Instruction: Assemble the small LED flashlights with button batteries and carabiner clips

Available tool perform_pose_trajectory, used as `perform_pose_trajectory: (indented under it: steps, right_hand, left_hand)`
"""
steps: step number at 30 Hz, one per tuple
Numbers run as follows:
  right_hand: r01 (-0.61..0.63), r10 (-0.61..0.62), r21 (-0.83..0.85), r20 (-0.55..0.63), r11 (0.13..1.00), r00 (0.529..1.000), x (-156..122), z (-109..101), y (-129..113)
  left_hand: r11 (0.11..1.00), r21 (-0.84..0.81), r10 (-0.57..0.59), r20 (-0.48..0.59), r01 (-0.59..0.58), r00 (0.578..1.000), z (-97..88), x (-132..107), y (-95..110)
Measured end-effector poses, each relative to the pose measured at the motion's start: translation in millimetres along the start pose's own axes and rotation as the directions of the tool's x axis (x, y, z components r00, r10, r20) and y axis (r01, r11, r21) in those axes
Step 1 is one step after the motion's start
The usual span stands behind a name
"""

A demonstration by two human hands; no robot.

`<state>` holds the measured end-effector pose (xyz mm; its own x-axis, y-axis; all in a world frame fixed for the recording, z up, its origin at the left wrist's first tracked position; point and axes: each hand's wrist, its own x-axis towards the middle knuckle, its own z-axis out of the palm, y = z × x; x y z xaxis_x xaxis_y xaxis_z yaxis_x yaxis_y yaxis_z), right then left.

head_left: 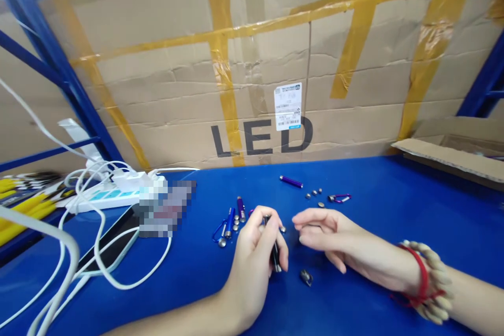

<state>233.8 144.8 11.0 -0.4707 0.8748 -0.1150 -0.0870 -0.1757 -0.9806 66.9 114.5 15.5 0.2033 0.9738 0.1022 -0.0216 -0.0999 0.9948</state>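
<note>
My left hand [258, 252] is closed around a slim black mini flashlight tube [275, 258], its silver end pointing down. To its right is my right hand [334, 233], palm turned inward, thumb and fingers apart; I see nothing clearly held in it. A small dark metal cap [306, 277] lies on the table below the hands. Beyond my left hand are a blue tube [230, 223] with a blue carabiner [218, 232], a purple tube [241, 209] and several silver button cells [235, 223]. Farther back are another purple tube [291, 182] and a cap with a purple carabiner [340, 198].
A white power strip [114, 197] with tangled white cables [103, 220] and a phone [114, 247] occupy the left. Yellow-handled tools [27, 210] lie at the far left. A large cardboard box [177, 94] stands behind the blue table [378, 178]; an open carton [452, 160] is at right.
</note>
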Motion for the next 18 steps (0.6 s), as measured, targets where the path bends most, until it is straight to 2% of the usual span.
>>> perform_pose_trajectory:
  steps: [2,4,7,11,13,15,18]
  right_hand:
    - [0.009,-0.002,-0.111,0.065,0.994,0.998,0.2,2.1,1.1]
    - [0.096,-0.08,-0.257,0.075,0.962,0.994,0.1,4.2,2.4]
    - [0.214,-0.203,-0.418,0.071,0.883,0.977,-1.3,6.5,4.8]
    - [0.283,-0.256,-0.569,0.129,0.772,0.958,-3.3,7.5,7.0]
    - [0.356,-0.316,-0.646,0.183,0.675,0.931,-4.0,8.1,6.3]
    - [0.448,-0.417,-0.717,0.237,0.534,0.877,-5.2,8.8,4.5]
    - [0.474,-0.5,-0.788,0.25,0.392,0.829,-8.2,9.2,1.9]
  left_hand:
    - [1.0,0.003,-0.001,-0.001,0.001,1.0,0.0,0.9,-0.2]
    - [1.0,0.009,-0.01,0.0,0.01,1.0,0.0,2.0,-0.3]
    - [1.0,0.006,-0.026,0.012,0.026,1.0,-0.4,3.9,-0.6]
    - [1.0,-0.004,-0.017,0.025,0.017,1.0,-1.3,6.2,-2.0]
    - [1.0,-0.01,-0.015,0.028,0.015,0.999,-1.2,6.8,-2.8]
    - [1.0,-0.009,-0.012,0.027,0.013,1.0,-0.7,6.6,-3.1]
    - [1.0,0.006,-0.011,0.025,0.011,1.0,0.0,5.6,-2.7]
